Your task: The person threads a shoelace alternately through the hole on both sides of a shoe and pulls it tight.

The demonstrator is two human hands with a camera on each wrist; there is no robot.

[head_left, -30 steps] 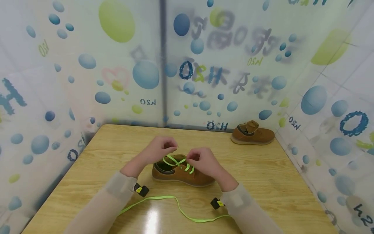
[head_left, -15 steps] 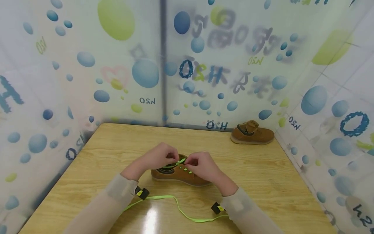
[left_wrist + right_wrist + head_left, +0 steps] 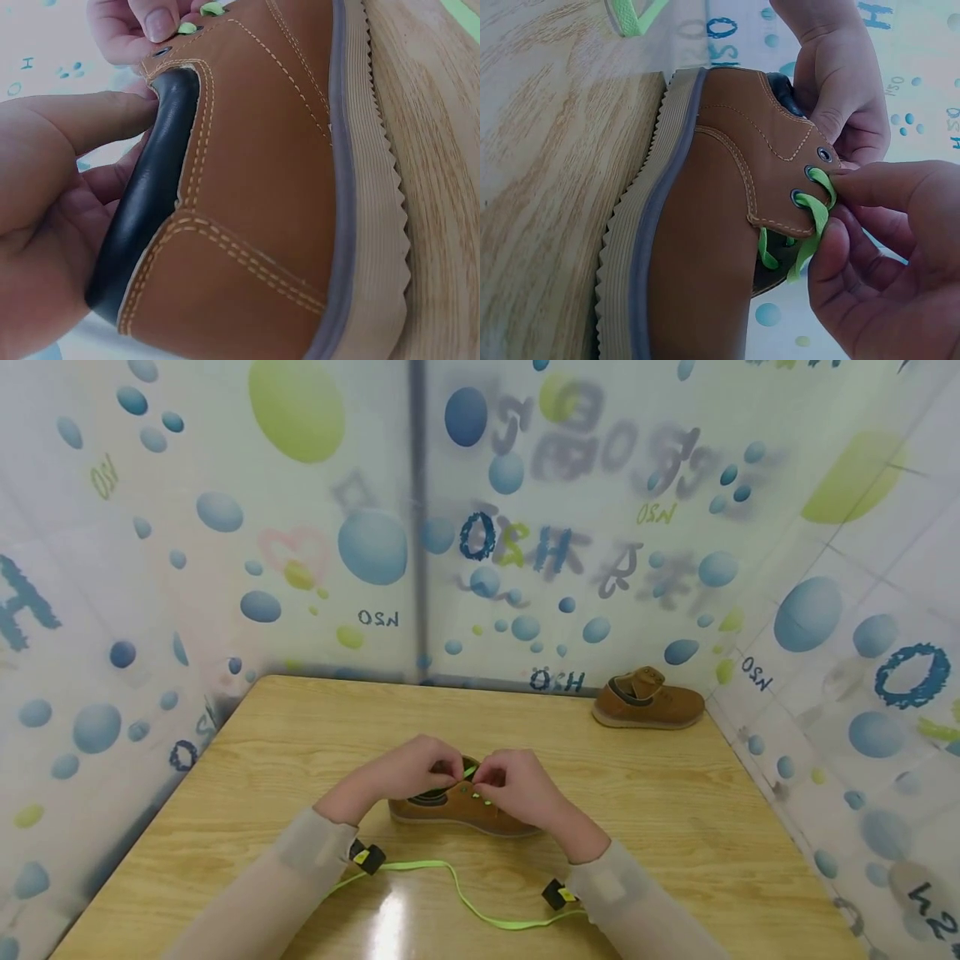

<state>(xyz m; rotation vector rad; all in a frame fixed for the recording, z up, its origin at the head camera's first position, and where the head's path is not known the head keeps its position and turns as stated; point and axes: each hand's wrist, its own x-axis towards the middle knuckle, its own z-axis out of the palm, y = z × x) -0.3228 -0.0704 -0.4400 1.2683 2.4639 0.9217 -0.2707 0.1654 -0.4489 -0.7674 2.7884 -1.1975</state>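
A brown low shoe [image 3: 442, 810] with tan stitching stands mid-table, toe to the right. Bright green shoelace [image 3: 819, 216] runs through its lower eyelets; the topmost eyelet [image 3: 824, 154] shows no lace. My left hand [image 3: 420, 768] is at the shoe's opening, thumb beside the black padded collar [image 3: 161, 157] and other fingers partly hidden behind it. It pinches the lace, whose end is hidden. With thumb and forefinger, my right hand [image 3: 521, 789] grips the edge of the eyelet flap, right beside the lace.
A second brown shoe [image 3: 675, 708], tongue raised and no lace visible, stands at the table's back right corner. A long loose stretch of green lace [image 3: 517, 926] curves across the wooden table [image 3: 300, 718] in front. Patterned curtains enclose the back and sides.
My left hand has come down and right, from above the opening to the top eyelets, bringing the lace along. The lace loop between the hands has mostly gone from sight. My right hand has dipped slightly.
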